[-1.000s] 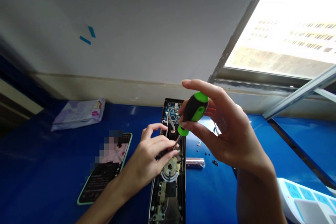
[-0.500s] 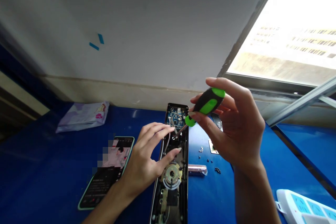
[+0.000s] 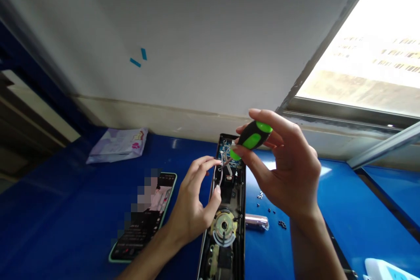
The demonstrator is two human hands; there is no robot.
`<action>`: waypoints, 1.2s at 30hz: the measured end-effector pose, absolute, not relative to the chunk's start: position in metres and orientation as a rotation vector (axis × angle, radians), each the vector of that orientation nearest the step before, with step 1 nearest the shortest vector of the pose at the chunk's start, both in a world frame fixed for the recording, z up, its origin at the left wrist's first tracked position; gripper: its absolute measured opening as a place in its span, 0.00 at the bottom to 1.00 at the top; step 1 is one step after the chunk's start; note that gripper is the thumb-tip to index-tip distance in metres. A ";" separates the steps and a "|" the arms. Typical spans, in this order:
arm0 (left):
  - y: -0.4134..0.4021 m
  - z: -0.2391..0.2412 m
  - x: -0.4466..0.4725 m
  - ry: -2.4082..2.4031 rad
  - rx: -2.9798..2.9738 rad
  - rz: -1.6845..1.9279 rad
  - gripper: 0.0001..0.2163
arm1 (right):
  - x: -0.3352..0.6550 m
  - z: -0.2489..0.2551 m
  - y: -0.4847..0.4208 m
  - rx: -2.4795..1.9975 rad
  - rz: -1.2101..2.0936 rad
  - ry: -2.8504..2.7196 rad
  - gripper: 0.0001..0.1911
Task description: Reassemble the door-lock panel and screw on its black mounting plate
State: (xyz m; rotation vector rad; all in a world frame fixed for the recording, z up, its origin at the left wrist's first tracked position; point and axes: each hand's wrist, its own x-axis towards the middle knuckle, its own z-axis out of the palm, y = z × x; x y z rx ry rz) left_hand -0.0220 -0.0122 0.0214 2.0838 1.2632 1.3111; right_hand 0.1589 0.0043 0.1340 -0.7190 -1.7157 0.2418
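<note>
A long black lock body [image 3: 226,214] lies open on the blue table [image 3: 65,210], showing a blue circuit board, white wires and a round brass part. My right hand [image 3: 285,175] is closed round a black and green screwdriver [image 3: 251,138], whose tip points down-left at the board end of the lock. My left hand [image 3: 195,201] rests at the lock's left edge, fingers curled and apart, thumb and forefinger near a white wire, holding nothing I can make out.
A phone [image 3: 146,216] with a lit screen lies left of the lock. A purple packet [image 3: 116,144] sits by the wall. Several small screws [image 3: 272,216] and a silver cylinder [image 3: 257,222] lie right of the lock. A white power strip [image 3: 390,270] is at the bottom right corner.
The screwdriver tip has moved from the middle of the lock up toward the circuit board end. My left hand has lifted off the brass part and shifted up along the lock's left edge.
</note>
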 end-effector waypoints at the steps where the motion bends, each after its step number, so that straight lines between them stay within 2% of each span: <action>1: -0.012 0.022 -0.022 1.268 2.080 1.317 0.20 | 0.158 0.133 0.005 -0.721 0.239 -1.725 0.30; 10: -0.013 0.023 -0.019 1.294 1.991 1.315 0.15 | 0.155 0.130 0.007 -0.721 0.167 -1.807 0.29; 28: -0.012 0.018 -0.016 1.274 1.871 1.313 0.15 | 0.153 0.129 0.008 -0.655 0.099 -1.855 0.32; 33: -0.013 0.014 -0.014 1.190 1.736 1.263 0.15 | 0.152 0.130 0.011 -0.676 0.078 -1.832 0.27; 36: -0.015 0.013 -0.011 1.144 1.636 1.298 0.15 | 0.153 0.132 0.008 -0.670 0.237 -1.814 0.23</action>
